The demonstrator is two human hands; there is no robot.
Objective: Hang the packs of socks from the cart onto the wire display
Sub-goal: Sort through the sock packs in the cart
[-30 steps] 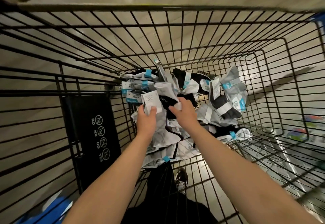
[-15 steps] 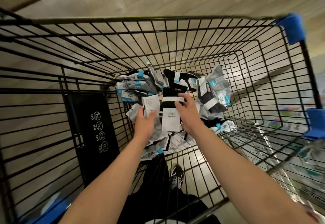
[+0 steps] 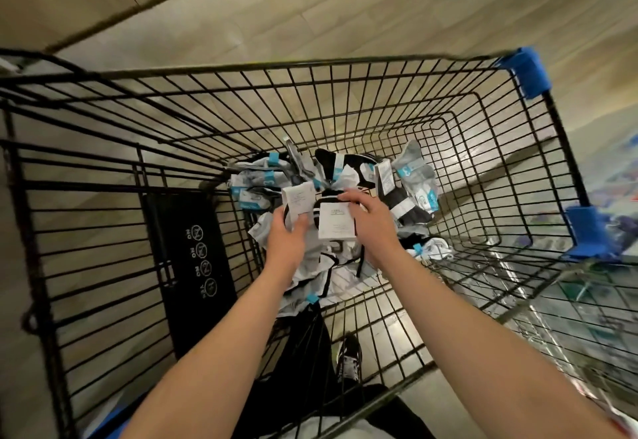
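The black wire cart (image 3: 483, 148) holds a heap of sock packs (image 3: 411, 193) on its floor. Reaching in to gather stock, the left hand (image 3: 288, 243) pinches one carded pack (image 3: 298, 202); the right hand (image 3: 374, 221) clasps another (image 3: 336, 226).

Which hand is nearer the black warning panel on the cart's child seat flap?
Left. The left hand is in the sock pile just beside the black panel; the right hand sits farther over, past the left.
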